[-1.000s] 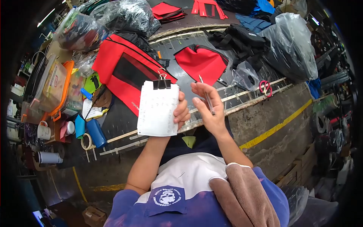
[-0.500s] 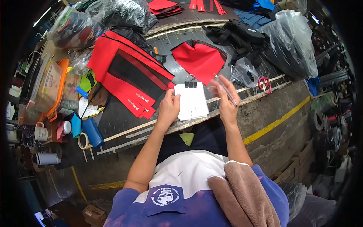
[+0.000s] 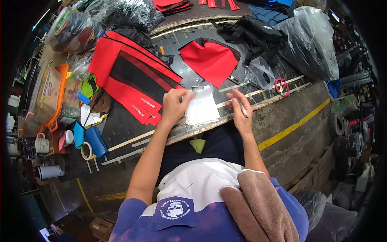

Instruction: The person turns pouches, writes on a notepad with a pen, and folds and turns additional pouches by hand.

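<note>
A white paper pad (image 3: 202, 108) with a black binder clip (image 3: 196, 86) at its top lies at the near edge of the worktable. My left hand (image 3: 175, 105) is at the pad's upper left, its fingers closed on a blurred top sheet that is partly lifted. My right hand (image 3: 242, 111), just right of the pad, holds a slim pen (image 3: 243, 109) pointing down and toward me. Behind the pad lies a folded red fabric piece (image 3: 210, 60) with black edging. Red and black fabric strips (image 3: 133, 80) are stacked to the left of the pad.
Pink-handled scissors (image 3: 281, 87) and a clear plastic bag (image 3: 260, 73) lie to the right. Black straps and a bag (image 3: 258, 34) are behind them. At the left are a blue case (image 3: 96, 142), a tape roll (image 3: 86, 151) and an orange-edged plastic box (image 3: 60, 97).
My left hand has moved up to the pad's top, and a sheet there is now lifted and blurred. My right hand has lowered slightly, and the pen has turned in its fingers.
</note>
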`<state>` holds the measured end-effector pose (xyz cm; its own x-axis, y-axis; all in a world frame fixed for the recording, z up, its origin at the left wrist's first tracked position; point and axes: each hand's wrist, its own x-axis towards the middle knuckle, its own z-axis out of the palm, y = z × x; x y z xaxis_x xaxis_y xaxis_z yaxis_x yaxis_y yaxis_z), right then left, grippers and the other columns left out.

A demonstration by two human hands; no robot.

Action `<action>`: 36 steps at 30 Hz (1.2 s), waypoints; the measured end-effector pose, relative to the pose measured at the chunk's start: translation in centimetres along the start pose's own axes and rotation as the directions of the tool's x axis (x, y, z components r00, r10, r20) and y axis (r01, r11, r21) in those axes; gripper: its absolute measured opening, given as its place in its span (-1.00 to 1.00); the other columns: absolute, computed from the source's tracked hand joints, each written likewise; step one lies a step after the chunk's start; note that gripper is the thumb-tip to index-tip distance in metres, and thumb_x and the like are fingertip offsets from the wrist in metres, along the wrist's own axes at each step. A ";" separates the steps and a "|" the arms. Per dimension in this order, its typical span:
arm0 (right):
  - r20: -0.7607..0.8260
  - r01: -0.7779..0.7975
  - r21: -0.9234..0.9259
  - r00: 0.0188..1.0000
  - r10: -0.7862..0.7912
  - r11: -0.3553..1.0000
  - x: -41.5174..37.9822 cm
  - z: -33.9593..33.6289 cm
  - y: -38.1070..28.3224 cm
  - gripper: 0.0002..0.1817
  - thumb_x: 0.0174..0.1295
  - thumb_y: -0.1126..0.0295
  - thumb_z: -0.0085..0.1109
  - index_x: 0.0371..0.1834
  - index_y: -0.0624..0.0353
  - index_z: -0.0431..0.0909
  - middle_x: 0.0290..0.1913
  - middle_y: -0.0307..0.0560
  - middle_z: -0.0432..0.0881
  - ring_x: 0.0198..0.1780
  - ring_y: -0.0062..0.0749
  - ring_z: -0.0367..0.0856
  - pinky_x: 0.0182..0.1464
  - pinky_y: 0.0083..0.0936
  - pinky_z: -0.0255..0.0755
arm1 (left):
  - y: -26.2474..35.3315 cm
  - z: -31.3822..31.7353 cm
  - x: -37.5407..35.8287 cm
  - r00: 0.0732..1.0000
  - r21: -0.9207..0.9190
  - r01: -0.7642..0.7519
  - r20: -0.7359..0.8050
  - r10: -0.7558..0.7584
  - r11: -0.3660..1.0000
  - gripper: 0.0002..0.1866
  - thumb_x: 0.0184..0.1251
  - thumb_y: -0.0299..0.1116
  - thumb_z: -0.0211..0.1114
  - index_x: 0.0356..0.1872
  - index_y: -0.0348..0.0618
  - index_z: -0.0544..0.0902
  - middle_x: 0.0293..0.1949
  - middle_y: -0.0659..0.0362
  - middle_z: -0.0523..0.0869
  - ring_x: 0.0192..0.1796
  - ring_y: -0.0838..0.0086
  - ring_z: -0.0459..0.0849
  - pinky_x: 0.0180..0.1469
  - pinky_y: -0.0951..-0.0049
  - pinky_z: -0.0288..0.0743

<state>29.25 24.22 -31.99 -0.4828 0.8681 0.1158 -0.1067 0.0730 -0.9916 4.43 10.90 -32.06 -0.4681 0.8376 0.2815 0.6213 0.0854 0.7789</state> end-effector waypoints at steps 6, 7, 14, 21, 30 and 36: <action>0.271 0.224 -0.203 0.948 -0.165 0.953 0.6 1.8 0.4 -0.63 0.59 0.40 0.21 0.38 0.29 0.63 0.01 -0.06 0.84 -0.05 -0.53 0.78 0.01 -0.59 0.60 | -2.2 1.6 3.4 0.929 -0.349 0.081 -0.312 -0.197 0.934 -0.75 0.54 -0.37 0.38 0.12 -0.20 0.69 -0.39 0.15 0.74 -0.37 0.52 0.69 -0.23 0.43 0.54; 0.274 0.154 -0.159 0.956 -0.106 0.975 0.6 2.3 0.0 -0.65 0.57 0.42 0.23 0.32 0.31 0.68 -0.04 -0.05 0.86 -0.06 -0.52 0.79 0.01 -0.58 0.62 | -2.5 1.6 3.0 0.951 -0.276 0.098 -0.256 -0.171 0.956 -0.74 0.54 -0.37 0.37 0.14 -0.19 0.66 -0.39 0.11 0.75 -0.36 0.43 0.72 -0.23 0.37 0.55; 0.170 0.106 -0.246 0.983 -0.065 0.963 2.6 4.6 -1.1 -0.77 0.45 0.39 0.35 -0.01 0.34 0.79 -0.21 -0.08 0.85 -0.21 -0.57 0.75 -0.14 -0.55 0.60 | -2.2 2.4 1.3 0.958 -0.102 0.096 -0.262 -0.120 0.990 -0.73 0.56 -0.41 0.29 0.19 -0.19 0.58 -0.37 0.02 0.75 -0.31 0.14 0.78 -0.20 0.16 0.59; 0.101 0.043 -0.305 0.995 -0.013 0.951 4.4 5.9 3.3 -0.84 0.29 0.43 0.33 -0.26 0.33 0.77 -0.45 -0.22 0.75 -0.42 -0.67 0.58 -0.36 -0.54 0.43 | -2.5 3.3 1.3 0.917 -0.035 0.077 -0.389 -0.085 0.996 -0.81 0.58 -0.44 0.23 0.11 -0.19 0.58 -0.30 -0.04 0.76 -0.21 -0.01 0.79 -0.13 0.03 0.59; 0.074 0.123 -0.385 0.992 -0.102 0.914 4.3 6.1 4.2 -0.86 0.25 0.46 0.28 -0.37 0.33 0.71 -0.55 -0.23 0.65 -0.46 -0.70 0.50 -0.41 -0.52 0.34 | -3.2 3.3 2.1 0.903 -0.076 0.118 -0.406 -0.139 0.990 -0.82 0.57 -0.46 0.24 0.10 -0.20 0.58 -0.31 -0.04 0.75 -0.22 -0.02 0.78 -0.13 0.03 0.60; 0.042 0.112 -0.360 0.994 -0.104 0.926 4.3 6.5 4.4 -0.86 0.27 0.47 0.26 -0.38 0.33 0.69 -0.54 -0.24 0.65 -0.44 -0.69 0.50 -0.41 -0.52 0.34 | -3.0 3.3 1.9 0.902 -0.092 0.121 -0.406 -0.148 0.988 -0.82 0.57 -0.47 0.24 0.09 -0.22 0.59 -0.32 -0.04 0.75 -0.24 0.00 0.78 -0.14 0.04 0.60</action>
<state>21.12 25.09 -35.44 -0.5049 0.8345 0.2204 0.1602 0.3416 -0.9261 3.73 14.02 -35.73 -0.7690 0.5240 0.3661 0.4997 0.1357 0.8555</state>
